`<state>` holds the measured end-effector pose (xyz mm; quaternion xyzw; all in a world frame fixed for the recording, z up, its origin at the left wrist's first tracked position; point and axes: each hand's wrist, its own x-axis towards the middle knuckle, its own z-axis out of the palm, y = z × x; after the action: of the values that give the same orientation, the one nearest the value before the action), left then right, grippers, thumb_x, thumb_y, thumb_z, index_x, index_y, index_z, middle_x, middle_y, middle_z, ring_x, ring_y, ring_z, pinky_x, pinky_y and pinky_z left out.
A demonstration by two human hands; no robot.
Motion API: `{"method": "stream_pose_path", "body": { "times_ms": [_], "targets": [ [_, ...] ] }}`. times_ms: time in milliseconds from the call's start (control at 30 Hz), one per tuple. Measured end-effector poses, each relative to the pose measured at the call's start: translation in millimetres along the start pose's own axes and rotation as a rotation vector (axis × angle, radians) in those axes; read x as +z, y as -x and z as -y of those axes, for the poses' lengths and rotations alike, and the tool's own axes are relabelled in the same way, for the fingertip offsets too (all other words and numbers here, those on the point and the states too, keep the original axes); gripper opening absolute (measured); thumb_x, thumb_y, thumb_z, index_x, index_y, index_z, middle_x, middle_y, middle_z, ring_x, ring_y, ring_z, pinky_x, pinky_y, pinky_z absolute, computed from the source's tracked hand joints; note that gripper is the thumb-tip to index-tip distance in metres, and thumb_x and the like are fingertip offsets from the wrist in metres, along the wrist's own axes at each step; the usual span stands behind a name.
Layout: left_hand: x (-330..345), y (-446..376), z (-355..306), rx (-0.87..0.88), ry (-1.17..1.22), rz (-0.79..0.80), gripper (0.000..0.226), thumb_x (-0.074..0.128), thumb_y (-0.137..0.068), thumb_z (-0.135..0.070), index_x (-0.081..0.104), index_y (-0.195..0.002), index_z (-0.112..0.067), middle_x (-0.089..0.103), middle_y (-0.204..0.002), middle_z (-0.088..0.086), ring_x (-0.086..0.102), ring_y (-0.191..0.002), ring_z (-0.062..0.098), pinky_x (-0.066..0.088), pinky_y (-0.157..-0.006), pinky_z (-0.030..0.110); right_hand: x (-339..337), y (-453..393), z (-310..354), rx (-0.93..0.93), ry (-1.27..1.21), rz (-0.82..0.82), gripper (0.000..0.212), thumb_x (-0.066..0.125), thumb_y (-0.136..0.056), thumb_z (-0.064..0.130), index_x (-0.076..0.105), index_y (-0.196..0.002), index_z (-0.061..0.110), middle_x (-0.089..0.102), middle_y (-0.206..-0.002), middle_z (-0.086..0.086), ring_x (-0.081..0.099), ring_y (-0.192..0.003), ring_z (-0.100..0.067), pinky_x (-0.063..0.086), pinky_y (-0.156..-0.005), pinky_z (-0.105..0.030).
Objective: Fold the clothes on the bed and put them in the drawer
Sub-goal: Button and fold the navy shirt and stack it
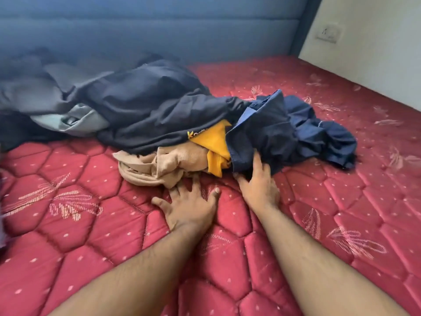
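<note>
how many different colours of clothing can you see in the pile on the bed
5: grey far left, dark navy across the middle, tan at the front, yellow beside it, blue on the right. More may lie underneath.

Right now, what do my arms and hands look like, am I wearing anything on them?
Both forearms are bare up to the frame's bottom edge, with no sleeves showing. The left hand and right hand wear no gloves, and no rings, watch or bracelets are visible.
</note>
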<state>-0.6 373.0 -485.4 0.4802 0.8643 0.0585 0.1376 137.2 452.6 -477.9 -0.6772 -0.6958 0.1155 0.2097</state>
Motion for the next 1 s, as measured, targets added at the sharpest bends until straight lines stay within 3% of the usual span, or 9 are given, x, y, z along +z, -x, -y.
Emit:
{"method": "stream_pose_path", "body": {
  "times_ms": [67, 167, 333, 467, 533, 633, 733, 900, 1000],
  "targets": [
    [4.9, -2.8, 1.4, 0.005, 0.007, 0.002, 0.08, 0.016, -0.089, -0.078, 0.005, -0.156, -0.037, 0.005, -0.165, 0.01, -0.004, -0.151, 0.031, -0.006, -0.108, 0.073, 8.2, -5.1, 1.4, 0.059, -0.057, -0.103, 0.055, 0.054, -0.091, 0.026, 0.037, -0.142, 0.029, 0.053, -0.129, -0.009, 0.058, -0.109, -0.039, 0.044, -0.085, -0.048],
    [4.2, -4.3, 5.2, 0.041, 0.056, 0.074, 0.081, 0.019, -0.089, -0.078, -0.002, -0.156, -0.039, -0.007, -0.165, 0.009, -0.012, -0.151, 0.031, -0.011, -0.108, 0.072, 7.5, 9.6, -0.1, 0.108, -0.168, -0.124, 0.038, 0.048, -0.087, 0.008, 0.054, -0.123, 0.019, 0.065, -0.106, -0.022, 0.06, -0.097, -0.044, 0.042, -0.078, -0.043],
    [-4.1, 5.5, 29.3, 0.209, 0.01, 0.166, 0.072, 0.023, -0.094, -0.071, -0.011, -0.153, -0.046, -0.011, -0.165, 0.006, -0.013, -0.151, 0.028, -0.009, -0.114, 0.064, -11.4, 77.6, 9.7, -0.014, 0.075, 0.174, 0.038, 0.048, -0.083, 0.014, 0.054, -0.12, 0.021, 0.066, -0.106, -0.021, 0.059, -0.102, -0.041, 0.044, -0.085, -0.042],
    [-2.6, 57.9, 90.4, 0.441, -0.01, 0.111, 0.071, 0.016, -0.092, -0.061, 0.002, -0.157, -0.037, -0.003, -0.166, -0.004, -0.006, -0.153, 0.018, -0.006, -0.121, 0.043, -36.2, 147.3, 37.2, -0.175, 0.272, 0.422, 0.029, 0.045, -0.083, 0.016, 0.055, -0.109, 0.02, 0.065, -0.113, -0.01, 0.053, -0.115, -0.031, 0.033, -0.093, -0.042],
    [-6.0, 93.6, 121.1, 0.481, 0.245, 0.145, 0.088, 0.01, -0.073, -0.062, 0.022, -0.155, -0.031, 0.016, -0.163, -0.01, 0.008, -0.152, 0.014, 0.001, -0.121, 0.033, -43.4, 183.0, 57.6, -0.292, 0.35, 0.519, 0.025, 0.046, -0.082, 0.019, 0.057, -0.104, 0.021, 0.066, -0.115, -0.005, 0.055, -0.116, -0.026, 0.027, -0.094, -0.044],
    [-21.8, 160.2, 170.2, 0.294, 1.037, 0.344, 0.07, 0.048, -0.072, -0.053, 0.063, -0.124, -0.01, 0.065, -0.124, -0.001, 0.052, -0.118, 0.017, 0.036, -0.104, 0.029, -53.1, 247.3, 102.9, -0.42, 0.379, 0.765, 0.024, 0.049, -0.083, 0.022, 0.057, -0.105, 0.019, 0.064, -0.122, -0.009, 0.057, -0.117, -0.028, 0.03, -0.096, -0.043],
    [-30.3, 214.0, 225.0, -0.004, 1.531, 0.564, 0.065, 0.069, -0.079, -0.053, 0.066, -0.116, 0.0, 0.07, -0.112, 0.012, 0.06, -0.108, 0.027, 0.046, -0.097, 0.039, -53.9, 309.3, 148.4, -0.466, 0.355, 0.994, 0.033, 0.053, -0.086, 0.02, 0.057, -0.117, 0.007, 0.061, -0.125, -0.017, 0.058, -0.116, -0.035, 0.041, -0.094, -0.041],
    [-63.8, 285.1, 337.2, 0.005, 1.469, 0.268, 0.021, 0.072, -0.066, -0.014, 0.077, -0.086, -0.009, 0.071, -0.084, 0.014, 0.065, -0.07, 0.02, 0.055, -0.063, 0.029, -42.6, 416.6, 186.9, -0.609, 0.189, 1.097, 0.039, 0.05, -0.097, 0.038, 0.05, -0.128, 0.014, 0.063, -0.125, -0.013, 0.058, -0.114, -0.029, 0.039, -0.098, -0.041],
    [-76.1, 299.8, 371.0, 0.005, 1.397, 0.102, 0.022, 0.066, -0.062, -0.006, 0.08, -0.077, -0.015, 0.074, -0.079, 0.009, 0.066, -0.068, 0.014, 0.056, -0.065, 0.025, -49.5, 440.2, 185.1, -0.555, -0.265, 1.062, 0.031, 0.054, -0.098, 0.029, 0.059, -0.125, 0.016, 0.069, -0.1, -0.003, 0.06, -0.078, -0.007, 0.046, -0.083, -0.023]
  ]
}}
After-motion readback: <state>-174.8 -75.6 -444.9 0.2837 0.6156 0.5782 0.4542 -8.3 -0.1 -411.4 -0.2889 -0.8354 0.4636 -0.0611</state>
